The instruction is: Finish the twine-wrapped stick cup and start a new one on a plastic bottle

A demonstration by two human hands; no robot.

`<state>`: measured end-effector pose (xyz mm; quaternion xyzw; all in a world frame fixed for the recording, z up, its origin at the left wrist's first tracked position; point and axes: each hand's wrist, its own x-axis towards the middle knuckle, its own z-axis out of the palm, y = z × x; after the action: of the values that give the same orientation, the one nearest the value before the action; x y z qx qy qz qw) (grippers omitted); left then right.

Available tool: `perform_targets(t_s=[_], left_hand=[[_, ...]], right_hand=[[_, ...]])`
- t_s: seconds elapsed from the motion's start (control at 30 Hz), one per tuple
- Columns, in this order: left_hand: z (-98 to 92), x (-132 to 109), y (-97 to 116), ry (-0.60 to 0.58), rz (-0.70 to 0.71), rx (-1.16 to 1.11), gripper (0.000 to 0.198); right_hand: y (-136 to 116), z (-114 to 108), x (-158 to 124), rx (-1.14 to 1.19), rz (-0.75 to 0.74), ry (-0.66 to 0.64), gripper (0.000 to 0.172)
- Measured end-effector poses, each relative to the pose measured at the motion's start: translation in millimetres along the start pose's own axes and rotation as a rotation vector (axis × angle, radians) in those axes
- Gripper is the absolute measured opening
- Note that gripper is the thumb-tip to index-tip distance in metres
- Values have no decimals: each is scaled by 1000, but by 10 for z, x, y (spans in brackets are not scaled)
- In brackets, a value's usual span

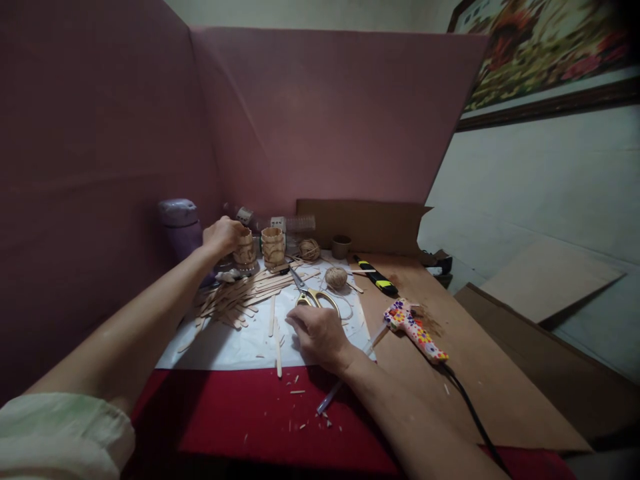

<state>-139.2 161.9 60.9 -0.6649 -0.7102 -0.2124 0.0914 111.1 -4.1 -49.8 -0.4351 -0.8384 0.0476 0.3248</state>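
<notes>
My left hand [225, 235] reaches to the back left, its fingers closed at the rim of a small cup covered in wooden craft sticks [245, 251]. A similar stick-covered cup [273, 248] stands just to its right. My right hand [323, 333] rests low over the white sheet [220, 357], its fingers curled; whatever they hold, if anything, is hidden. Just beyond it lie gold-handled scissors [320, 298], blades pointing away. A pile of loose craft sticks [235, 297] spreads below the cups. A ball of twine [336, 277] sits past the scissors.
A flowered glue gun [415, 330] with a black cord lies on the brown board [480, 387]. Near it are a yellow-black utility knife [377, 277] and a clear glue stick [330, 397]. A purple bottle [181, 230], small brown pot [341, 247] and second twine ball [309, 250] stand behind.
</notes>
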Motion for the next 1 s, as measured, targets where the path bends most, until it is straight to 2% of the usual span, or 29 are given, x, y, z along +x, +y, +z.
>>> perform_targets(t_s=[0.2, 0.33, 0.4, 0.5, 0.63, 0.8, 1.0], left_hand=[[-88, -55, 126, 126, -52, -78, 38], [-110, -241, 419, 176, -80, -270, 30], [-38, -408, 622, 100, 12, -428, 31], [158, -729, 929, -13, 126, -523, 23], [432, -1168, 1220, -159, 244, -623, 21], [618, -1492, 1292, -168, 311, -634, 18], [689, -1592, 1188, -95, 359, -577, 15]], right_hand=[[3, 11, 1, 18, -6, 17, 15], [16, 28, -3, 101, -5, 140, 16], [25, 25, 3, 150, 36, 263, 19], [49, 13, 32, 235, 141, 452, 22], [116, 5, 87, 326, 221, 584, 21], [199, -8, 127, 284, 348, 554, 25], [193, -49, 127, 188, 358, 520, 31]])
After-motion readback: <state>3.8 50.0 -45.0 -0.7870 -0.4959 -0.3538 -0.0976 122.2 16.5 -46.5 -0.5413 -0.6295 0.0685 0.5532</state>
